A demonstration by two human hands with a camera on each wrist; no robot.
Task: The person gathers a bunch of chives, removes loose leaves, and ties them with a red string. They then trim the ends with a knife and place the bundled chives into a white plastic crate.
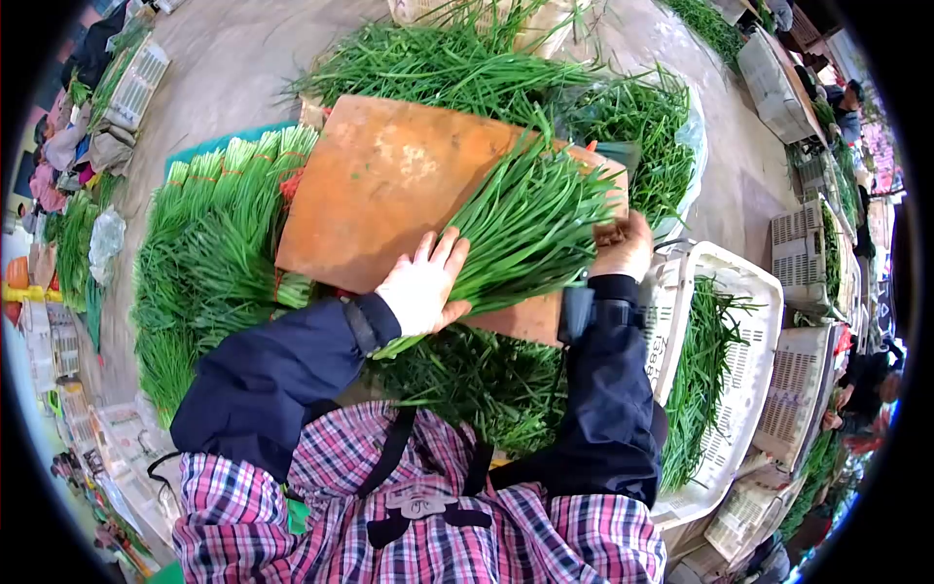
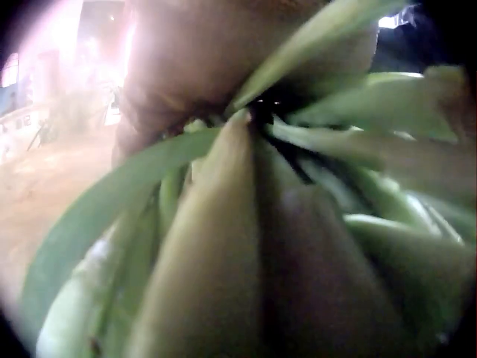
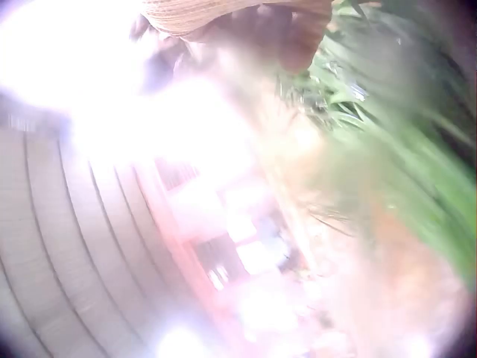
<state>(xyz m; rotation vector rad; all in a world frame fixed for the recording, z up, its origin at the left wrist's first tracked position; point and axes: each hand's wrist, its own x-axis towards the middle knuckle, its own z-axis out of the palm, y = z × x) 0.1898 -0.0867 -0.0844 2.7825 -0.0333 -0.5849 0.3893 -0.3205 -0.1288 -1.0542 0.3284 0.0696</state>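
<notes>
A large loose bunch of green chives lies slantwise on an orange-brown board. My left hand rests on the lower left part of the bunch, fingers spread and thumb to the right. Stems and leaves fill the left wrist view, below that hand. At the board's right edge, my right hand has bent fingers beside the leaf tips. The right wrist view is washed out, with curled fingers near the leaves; I cannot tell whether they grip any.
Tied chive bundles are stacked on the left. Loose greens lie behind the board and more below it. A white plastic crate with chives stands at my right. Further crates line the right side.
</notes>
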